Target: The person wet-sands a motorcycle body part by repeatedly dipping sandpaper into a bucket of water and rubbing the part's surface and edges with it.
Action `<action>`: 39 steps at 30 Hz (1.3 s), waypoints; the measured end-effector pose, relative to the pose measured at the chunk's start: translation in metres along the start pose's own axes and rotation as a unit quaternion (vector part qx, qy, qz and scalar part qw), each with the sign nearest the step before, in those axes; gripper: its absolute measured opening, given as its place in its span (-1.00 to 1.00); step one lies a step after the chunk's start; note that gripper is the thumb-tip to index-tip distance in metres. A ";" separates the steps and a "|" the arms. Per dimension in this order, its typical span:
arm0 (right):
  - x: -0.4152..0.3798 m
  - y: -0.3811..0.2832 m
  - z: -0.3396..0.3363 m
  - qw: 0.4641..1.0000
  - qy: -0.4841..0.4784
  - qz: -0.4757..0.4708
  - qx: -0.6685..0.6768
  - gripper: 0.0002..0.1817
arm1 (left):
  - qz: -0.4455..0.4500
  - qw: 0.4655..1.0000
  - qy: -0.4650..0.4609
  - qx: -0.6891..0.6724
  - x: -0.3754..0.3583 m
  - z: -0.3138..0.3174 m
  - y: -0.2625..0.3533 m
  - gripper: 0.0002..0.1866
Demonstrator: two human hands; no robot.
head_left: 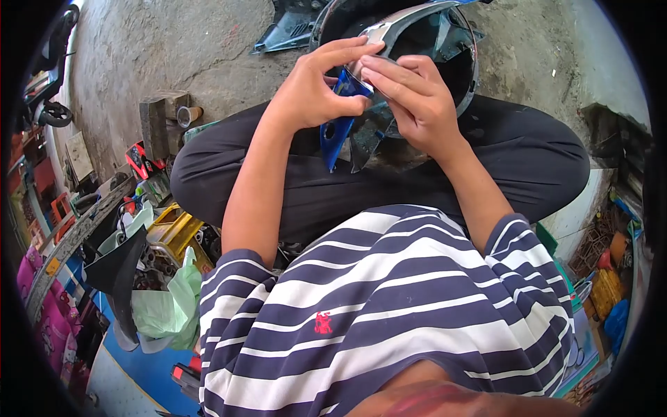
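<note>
A long curved plastic panel, silver-grey with blue ends like a motorbike fairing piece, lies across the rim of a round dark tub between my knees. My left hand grips its near part, thumb below and fingers over the top. Facing it, my right hand has its fingers pressed together against the same part of the panel. Whether a small thing sits under those right fingertips is hidden. The panel's blue pointed end hangs down toward my lap.
Another dark bluish plastic piece lies on the concrete floor left of the tub. Wooden blocks and a small cup are by my left knee. A yellow crate, a green bag and mixed clutter crowd both sides.
</note>
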State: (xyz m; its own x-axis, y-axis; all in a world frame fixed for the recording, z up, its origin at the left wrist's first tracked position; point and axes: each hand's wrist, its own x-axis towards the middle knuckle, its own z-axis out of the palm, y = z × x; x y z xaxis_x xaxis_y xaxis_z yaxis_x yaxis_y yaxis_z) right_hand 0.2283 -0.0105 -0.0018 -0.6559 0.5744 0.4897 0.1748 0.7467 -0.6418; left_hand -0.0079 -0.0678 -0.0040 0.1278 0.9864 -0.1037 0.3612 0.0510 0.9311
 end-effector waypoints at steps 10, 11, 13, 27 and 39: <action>-0.007 -0.003 -0.010 1.000 -0.018 0.005 -0.003 -0.42 | -0.022 1.000 -0.005 -0.004 -0.002 -0.002 0.010 -0.09; -0.006 -0.001 -0.009 1.000 -0.022 0.001 0.000 -0.42 | -0.011 1.000 0.001 0.004 -0.001 -0.003 0.010 -0.08; -0.001 -0.003 -0.010 0.999 -0.032 0.003 0.001 -0.42 | 0.010 1.000 0.004 0.016 0.000 0.000 0.005 -0.08; -0.005 -0.003 -0.013 0.999 -0.036 0.006 0.002 -0.44 | -0.002 1.000 -0.006 0.014 -0.001 -0.001 0.006 -0.07; 0.001 -0.002 -0.008 0.999 -0.048 0.010 0.004 -0.42 | 0.024 1.000 0.008 0.007 0.002 0.000 -0.001 -0.07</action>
State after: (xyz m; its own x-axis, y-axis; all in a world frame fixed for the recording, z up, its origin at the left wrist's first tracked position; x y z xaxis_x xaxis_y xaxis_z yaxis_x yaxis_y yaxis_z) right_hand 0.2331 -0.0091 0.0044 -0.7197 0.5538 0.4187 0.1824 0.7327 -0.6557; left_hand -0.0083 -0.0662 -0.0054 0.1302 0.9901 -0.0532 0.3679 0.0016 0.9299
